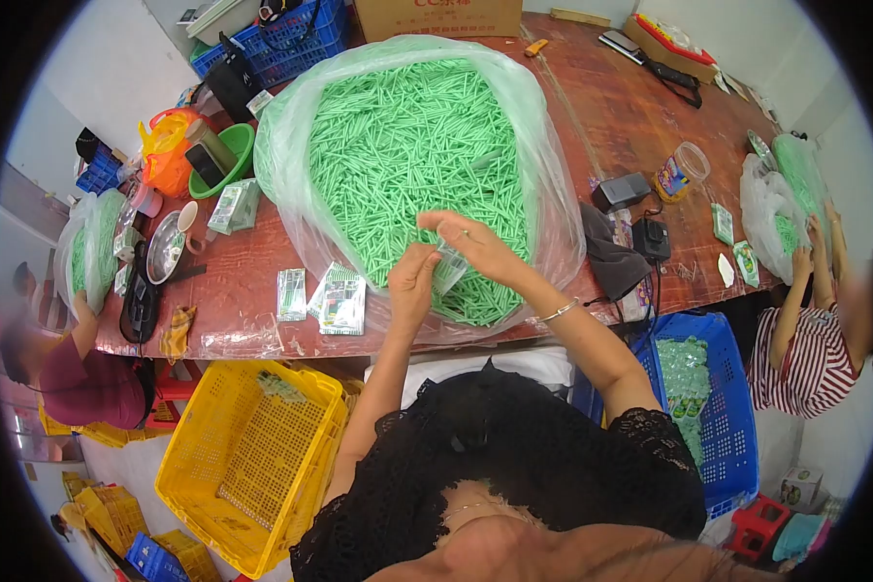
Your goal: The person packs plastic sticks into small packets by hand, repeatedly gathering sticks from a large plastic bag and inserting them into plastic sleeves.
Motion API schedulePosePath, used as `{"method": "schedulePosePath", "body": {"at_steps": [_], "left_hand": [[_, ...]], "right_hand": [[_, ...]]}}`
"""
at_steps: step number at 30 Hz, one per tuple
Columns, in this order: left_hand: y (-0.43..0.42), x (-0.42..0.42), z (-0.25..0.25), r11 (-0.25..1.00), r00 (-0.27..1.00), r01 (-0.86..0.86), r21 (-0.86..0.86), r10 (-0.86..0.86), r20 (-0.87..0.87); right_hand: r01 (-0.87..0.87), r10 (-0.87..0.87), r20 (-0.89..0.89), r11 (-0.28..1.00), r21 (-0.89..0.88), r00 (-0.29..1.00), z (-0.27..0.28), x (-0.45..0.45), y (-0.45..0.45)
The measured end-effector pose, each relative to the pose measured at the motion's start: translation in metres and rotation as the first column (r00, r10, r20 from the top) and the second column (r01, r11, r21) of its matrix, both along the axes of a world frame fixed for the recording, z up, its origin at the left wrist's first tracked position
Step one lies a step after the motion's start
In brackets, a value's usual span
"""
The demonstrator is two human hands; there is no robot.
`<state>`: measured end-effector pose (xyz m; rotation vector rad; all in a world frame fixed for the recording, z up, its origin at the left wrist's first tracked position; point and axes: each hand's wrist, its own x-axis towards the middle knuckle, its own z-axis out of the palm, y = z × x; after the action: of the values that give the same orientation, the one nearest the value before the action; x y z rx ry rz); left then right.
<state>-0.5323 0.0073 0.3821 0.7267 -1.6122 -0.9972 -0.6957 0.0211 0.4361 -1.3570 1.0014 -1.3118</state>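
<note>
In front of me stands a large clear plastic bag (560,194), its mouth spread wide, full of thin light-green sticks (407,136). Over its near edge my left hand (412,283) is closed, pinching a small clear plastic packet (449,269). My right hand (477,247) is bent over the same packet from the other side, its fingers curled and touching the packet's upper end. Whether a stick is also between those fingers I cannot make out. Left of the bag, flat printed packets (343,301) lie in a pile, with another packet (291,294) beside it.
A yellow crate (252,466) stands below the table at left; a blue crate (723,417) with green packets is at right. Chargers (623,192), a dark cloth (613,247) and a plastic jar (681,172) sit right. Co-workers (97,378) (810,354) work at both sides.
</note>
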Motion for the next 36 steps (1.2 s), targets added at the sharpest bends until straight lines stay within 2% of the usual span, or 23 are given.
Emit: {"method": "schedulePosePath", "body": {"at_steps": [2,4,6,7,9,12,15,17,18,21,22,25,28,30,31,33,34,36], "left_hand": [[-0.003,0.0,-0.001,1.0,0.999,-0.026,-0.007,0.026,-0.024],[-0.006,0.004,0.0,0.999,0.998,-0.051,-0.001,0.051,-0.039],[-0.007,0.005,-0.003,1.0,1.0,-0.017,-0.01,0.017,-0.011],[-0.01,0.003,-0.003,1.0,1.0,0.003,-0.017,-0.003,-0.001],[-0.011,0.003,0.003,0.997,0.998,-0.062,-0.038,0.063,0.025],[-0.01,0.014,0.005,0.992,0.992,-0.125,0.021,0.124,0.03],[-0.01,0.013,0.012,0.987,0.991,-0.085,0.134,0.098,-0.091],[0.003,0.015,0.014,0.973,0.98,-0.034,0.228,0.078,-0.185],[0.008,0.015,0.013,0.973,0.986,-0.073,0.218,0.103,-0.128],[0.004,0.036,0.002,0.914,0.978,0.09,0.395,-0.007,-0.207],[0.007,0.043,0.005,0.907,0.951,0.1,0.41,0.035,-0.307],[0.009,0.073,0.015,0.935,0.977,0.025,0.353,0.053,-0.209],[0.008,0.084,0.011,0.938,0.969,0.007,0.347,0.08,-0.235],[0.008,0.082,0.015,0.939,0.96,0.001,0.344,0.095,-0.262],[0.008,0.079,0.017,0.942,0.972,-0.007,0.335,0.085,-0.219],[0.008,0.071,0.02,0.948,0.989,-0.02,0.316,0.065,-0.135],[0.003,0.07,0.02,0.971,0.993,-0.121,0.207,0.118,0.03],[0.0,0.066,0.042,0.932,0.938,-0.326,-0.157,0.34,0.072]], "right_hand": [[0.172,-0.167,0.08,0.984,-0.052,0.983,0.001,-0.006,-0.001],[0.127,-0.129,-0.341,0.991,-0.029,0.931,-0.001,-0.014,0.006],[0.103,-0.072,-0.699,0.995,0.003,0.712,-0.002,-0.022,0.015],[0.087,-0.113,-0.627,0.994,-0.072,0.771,-0.002,-0.024,0.015],[0.063,-0.159,-0.467,0.975,-0.215,0.87,-0.003,-0.026,0.016],[0.181,-0.228,-0.48,0.973,-0.142,0.847,-0.016,-0.039,0.007],[0.158,-0.192,-0.269,0.977,-0.144,0.944,-0.019,-0.021,0.011],[0.091,-0.143,-0.303,0.98,-0.178,0.942,-0.012,-0.003,0.016],[0.051,-0.114,-0.317,0.978,-0.201,0.942,-0.007,0.007,0.016],[-0.049,-0.058,-0.381,0.963,-0.264,0.923,-0.004,0.033,0.014],[-0.033,-0.064,-0.32,0.957,-0.288,0.945,0.002,0.041,0.014],[-0.102,0.006,-0.321,0.953,-0.286,0.947,0.0,0.054,0.009],[-0.096,-0.011,-0.314,0.941,-0.324,0.949,-0.006,0.061,0.004],[-0.049,-0.016,-0.291,0.976,-0.213,0.957,0.0,0.065,0.006],[-0.026,-0.02,-0.281,0.987,-0.157,0.96,0.003,0.066,0.007],[-0.015,-0.081,-0.339,0.962,-0.271,0.937,-0.01,0.064,0.004],[-0.013,-0.114,-0.366,0.945,-0.327,0.923,-0.015,0.062,0.002],[-0.009,-0.154,-0.492,0.95,-0.313,0.857,-0.008,0.047,0.006]]}}
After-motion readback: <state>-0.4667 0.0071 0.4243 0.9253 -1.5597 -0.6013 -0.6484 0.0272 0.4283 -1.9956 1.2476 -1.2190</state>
